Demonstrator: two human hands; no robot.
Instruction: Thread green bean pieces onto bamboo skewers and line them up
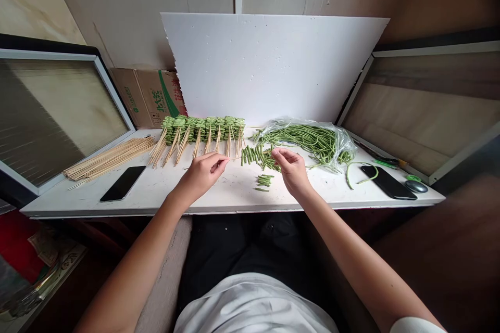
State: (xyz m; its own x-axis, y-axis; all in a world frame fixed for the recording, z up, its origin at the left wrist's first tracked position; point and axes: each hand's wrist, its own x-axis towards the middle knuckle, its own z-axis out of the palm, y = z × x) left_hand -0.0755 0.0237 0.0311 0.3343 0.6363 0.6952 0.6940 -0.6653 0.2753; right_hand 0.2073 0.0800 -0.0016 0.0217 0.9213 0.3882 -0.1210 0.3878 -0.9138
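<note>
My left hand (203,171) hovers over the white table (234,195), its fingertips pinched together just in front of the row of finished green-bean skewers (203,130). What the pinch holds is too thin to make out. My right hand (291,169) is curled with its fingertips closed on a cut bean piece at the edge of a small pile of cut bean pieces (255,155). A few more pieces (264,180) lie between my hands. Whole long beans (308,140) spill from a clear plastic bag behind my right hand.
A bundle of bare bamboo skewers (109,158) lies at the left, with a black phone (123,183) in front of it. A second phone (388,182) and a small round object (416,186) sit at the right. A white foam board (269,62) and a cardboard box (148,96) stand behind.
</note>
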